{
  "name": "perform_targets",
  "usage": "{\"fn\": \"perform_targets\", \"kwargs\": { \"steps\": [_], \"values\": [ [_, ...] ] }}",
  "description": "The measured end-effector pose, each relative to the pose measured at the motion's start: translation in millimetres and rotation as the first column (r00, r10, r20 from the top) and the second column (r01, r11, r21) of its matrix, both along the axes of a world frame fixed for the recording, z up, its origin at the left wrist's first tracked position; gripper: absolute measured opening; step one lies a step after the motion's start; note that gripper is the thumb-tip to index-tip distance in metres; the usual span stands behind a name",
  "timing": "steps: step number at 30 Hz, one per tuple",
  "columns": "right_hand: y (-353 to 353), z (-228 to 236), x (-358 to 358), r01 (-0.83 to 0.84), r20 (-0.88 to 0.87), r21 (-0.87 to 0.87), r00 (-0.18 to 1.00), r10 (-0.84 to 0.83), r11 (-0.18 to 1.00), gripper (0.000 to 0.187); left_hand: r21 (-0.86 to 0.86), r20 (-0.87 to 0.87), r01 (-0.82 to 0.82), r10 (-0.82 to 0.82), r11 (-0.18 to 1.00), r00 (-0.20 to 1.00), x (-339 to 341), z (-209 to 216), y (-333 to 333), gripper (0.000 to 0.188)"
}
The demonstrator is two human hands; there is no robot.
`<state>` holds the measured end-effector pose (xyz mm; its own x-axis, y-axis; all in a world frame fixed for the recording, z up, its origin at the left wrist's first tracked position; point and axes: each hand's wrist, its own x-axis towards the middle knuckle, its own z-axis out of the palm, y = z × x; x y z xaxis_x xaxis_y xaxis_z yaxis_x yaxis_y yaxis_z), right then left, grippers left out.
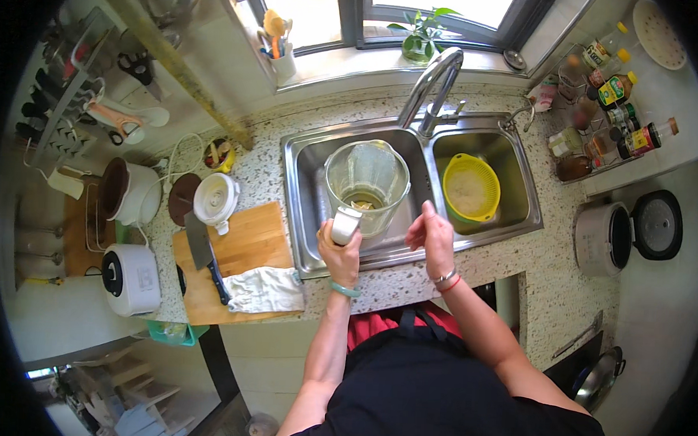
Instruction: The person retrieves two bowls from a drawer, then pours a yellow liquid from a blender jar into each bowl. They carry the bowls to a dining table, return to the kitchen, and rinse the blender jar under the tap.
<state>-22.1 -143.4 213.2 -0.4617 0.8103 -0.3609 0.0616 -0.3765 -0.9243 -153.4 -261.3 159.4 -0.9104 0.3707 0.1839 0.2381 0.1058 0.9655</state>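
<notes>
My left hand (340,253) is wrapped round the white handle of a clear blender jug (388,173), held over the left basin of the steel sink (291,176). A little cloudy liquid and the blade base show at the jug's bottom. To the jug's right, my right hand (435,239) hovers near the sink's front rim, its fingers loosely bent, the thumb apart, nothing in it. In the right basin stands a yellow colander (493,185) with pale contents that I cannot make out. The chrome tap (441,74) arches above the divider.
On the left, a cleaver (198,242) and a white cloth (264,290) lie on a wooden cutting board (259,230). A white lid (216,199) sits behind it. A rice cooker (597,240) stands open at right, below a rack of bottles (615,89). A plant (423,38) is on the sill.
</notes>
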Motion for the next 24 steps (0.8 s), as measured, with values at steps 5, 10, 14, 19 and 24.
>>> {"fn": "perform_targets", "kwargs": {
  "steps": [5, 10, 14, 19, 24],
  "values": [
    [90.0, -4.4, -4.5, 0.222, -0.008, 0.135, 0.975, -0.223, 0.966, 0.049, -0.005, -0.048, 0.072, -0.072, 0.997, 0.996, 3.4, -1.5, 29.8, 0.016],
    [160.0, -9.8, -26.0, 0.266, 0.03, 0.161, 0.961, -0.274, 0.95, 0.047, 0.034, 0.036, 0.084, -0.085, 0.996, 0.996, -0.4, 21.4, 51.7, 0.022],
    [212.0, -22.7, -42.7, 0.28, 0.127, 0.206, 0.943, -0.309, 0.938, 0.052, 0.041, 0.03, 0.13, -0.131, 0.991, 0.991, -10.1, 27.0, 65.4, 0.021],
    [260.6, -41.9, -59.7, 0.243, 0.312, 0.29, 0.89, -0.332, 0.926, 0.055, 0.042, 0.006, 0.183, -0.183, 0.982, 0.983, -19.9, 27.8, 77.4, 0.02],
    [285.1, -59.5, -65.8, 0.242, 0.363, 0.308, 0.864, -0.349, 0.92, 0.056, 0.008, 0.003, 0.198, -0.198, 0.98, 0.98, -27.9, 21.0, 85.8, 0.022]
  ]
}}
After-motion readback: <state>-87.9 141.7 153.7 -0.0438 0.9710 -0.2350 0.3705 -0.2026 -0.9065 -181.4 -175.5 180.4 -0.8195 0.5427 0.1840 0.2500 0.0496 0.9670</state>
